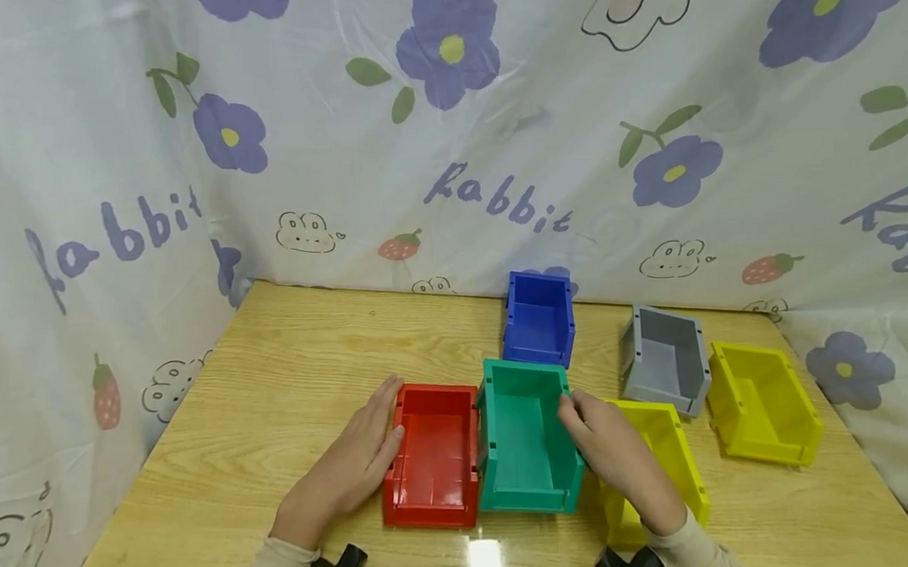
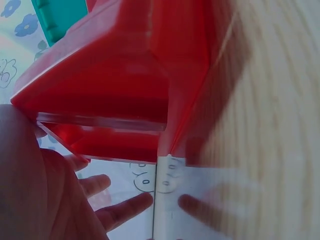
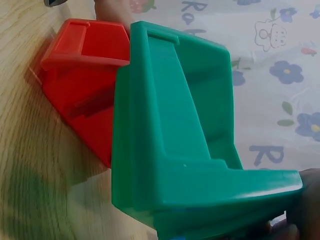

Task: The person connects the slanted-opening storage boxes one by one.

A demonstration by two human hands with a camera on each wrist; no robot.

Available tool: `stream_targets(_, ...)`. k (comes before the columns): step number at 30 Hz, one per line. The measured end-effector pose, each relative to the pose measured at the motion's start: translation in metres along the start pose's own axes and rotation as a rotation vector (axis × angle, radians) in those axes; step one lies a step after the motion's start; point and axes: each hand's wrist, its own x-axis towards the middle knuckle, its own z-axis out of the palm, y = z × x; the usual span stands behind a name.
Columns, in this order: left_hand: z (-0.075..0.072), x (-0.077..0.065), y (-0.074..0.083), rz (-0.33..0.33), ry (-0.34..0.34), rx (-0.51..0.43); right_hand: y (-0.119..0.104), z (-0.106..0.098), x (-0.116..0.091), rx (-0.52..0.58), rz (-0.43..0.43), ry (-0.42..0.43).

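Observation:
A red storage bin (image 1: 433,455) stands on the table, front edge toward me. Along its left wall lies my left hand (image 1: 358,458), the thumb at the rim; in the left wrist view its fingers (image 2: 125,212) are extended and spread beside the bin. My right hand (image 1: 613,445) grips the right wall of a green bin (image 1: 525,431), thumb over the rim, its other fingers mostly hidden. The green bin is just right of the red one, and the right wrist view shows it tilted and raised off the table.
Behind the green bin stands a blue bin (image 1: 539,318). To the right are a grey bin (image 1: 663,360) and a yellow bin (image 1: 766,402); another yellow bin (image 1: 678,451) is partly under my right forearm. A patterned cloth (image 1: 494,132) hangs behind the wooden table (image 1: 292,364).

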Motion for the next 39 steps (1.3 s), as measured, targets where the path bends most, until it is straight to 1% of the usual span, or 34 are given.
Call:
stream_targets(3,0.002,-0.0009,0.0,-0.006,0.013,0.021,0.0005,0.0002,-0.0011,-0.019,0.0,-0.003)
stream_targets(6,0.0026,-0.0011,0.0008,-0.023,0.031,0.042,0.0021,-0.001,-0.0011,-0.011,-0.008,-0.008)
stream_targets(10,0.0009,0.001,0.0018,-0.026,0.048,0.046,0.0032,-0.0043,0.0004,0.0,-0.024,-0.017)
stream_targets(19,-0.0004,0.0,0.0031,-0.041,0.037,0.038,0.0045,-0.0054,0.0005,0.002,0.005,-0.057)
stream_targets(28,-0.0012,0.001,0.0031,-0.029,0.046,0.032,0.0016,-0.0018,0.0001,-0.054,-0.008,0.001)
stream_targets(39,0.0013,0.0012,0.0012,-0.023,0.051,0.033,0.0014,-0.0021,0.0006,-0.093,-0.013,0.011)
